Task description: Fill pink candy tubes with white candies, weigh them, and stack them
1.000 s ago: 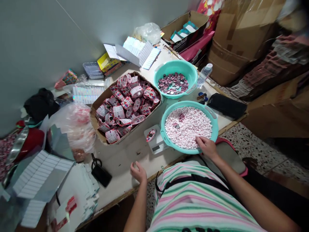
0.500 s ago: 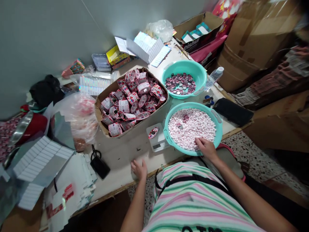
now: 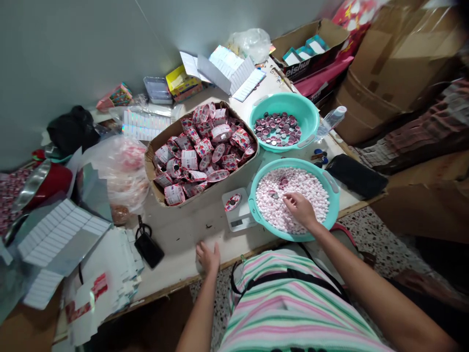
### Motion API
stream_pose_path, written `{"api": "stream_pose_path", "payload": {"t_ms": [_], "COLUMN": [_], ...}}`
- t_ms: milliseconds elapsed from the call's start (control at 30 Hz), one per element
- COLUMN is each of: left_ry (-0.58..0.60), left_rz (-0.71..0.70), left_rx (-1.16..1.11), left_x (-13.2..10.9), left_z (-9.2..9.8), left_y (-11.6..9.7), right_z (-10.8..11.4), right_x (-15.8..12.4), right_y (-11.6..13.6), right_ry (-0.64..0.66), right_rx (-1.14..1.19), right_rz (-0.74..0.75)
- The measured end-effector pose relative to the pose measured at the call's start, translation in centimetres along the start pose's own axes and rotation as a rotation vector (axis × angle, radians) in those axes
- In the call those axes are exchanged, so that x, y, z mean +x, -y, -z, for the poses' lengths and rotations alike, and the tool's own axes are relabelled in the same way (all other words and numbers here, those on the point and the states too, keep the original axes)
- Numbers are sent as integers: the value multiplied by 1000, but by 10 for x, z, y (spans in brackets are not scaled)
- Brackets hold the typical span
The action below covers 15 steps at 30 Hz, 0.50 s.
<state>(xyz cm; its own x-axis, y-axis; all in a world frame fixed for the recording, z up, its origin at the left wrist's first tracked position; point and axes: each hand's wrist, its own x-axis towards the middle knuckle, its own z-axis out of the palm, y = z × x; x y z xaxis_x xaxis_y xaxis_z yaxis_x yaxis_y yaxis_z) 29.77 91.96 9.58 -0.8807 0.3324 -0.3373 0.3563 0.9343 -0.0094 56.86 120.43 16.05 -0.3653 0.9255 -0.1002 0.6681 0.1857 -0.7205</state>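
Right hand (image 3: 301, 209) dipping into teal plastic basin (image 3: 331, 205), fingers bent, touching loose pink-white pellets (image 3: 293, 186), pinch unclear; pellets light, slippery, best scooped. Left hand (image 3: 208, 257) resting on tabletop (image 3: 179, 239), fingers relaxed, released.

I'm in a cramped packing workroom: my bench (image 3: 183, 244) holds a digital scale (image 3: 240, 222), two plastic basins (image 3: 282, 102) of loose caps, and a carton (image 3: 161, 142) of labelled packs. Stacks of printed label sheets (image 3: 62, 234) lie at its end, while big cardboard boxes (image 3: 395, 63) stand beside it on a bare terrazzo floor (image 3: 381, 230), against plain grey walls (image 3: 73, 49).
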Motion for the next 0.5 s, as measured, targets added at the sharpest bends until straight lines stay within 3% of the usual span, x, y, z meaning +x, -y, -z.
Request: {"api": "stream_pose_path", "payload": {"t_ms": [133,233,333,500], "left_ry": [11,23,32,37], "left_rz": [-11,-14,-16,-30], "left_rx": [0,-9,-20,-40], "left_x": [-1,-1,0,0], "left_z": [1,2,3,1], "left_y": [4,8,11,16], "right_z": [-10,-21,-31,-35], "right_x": [30,44,48,47], "right_y": [6,8,6,1], "right_ry": [-6,62,137,143], "right_rx": [-116,-228,-263,-240], "right_rz": [159,230,257,252]}}
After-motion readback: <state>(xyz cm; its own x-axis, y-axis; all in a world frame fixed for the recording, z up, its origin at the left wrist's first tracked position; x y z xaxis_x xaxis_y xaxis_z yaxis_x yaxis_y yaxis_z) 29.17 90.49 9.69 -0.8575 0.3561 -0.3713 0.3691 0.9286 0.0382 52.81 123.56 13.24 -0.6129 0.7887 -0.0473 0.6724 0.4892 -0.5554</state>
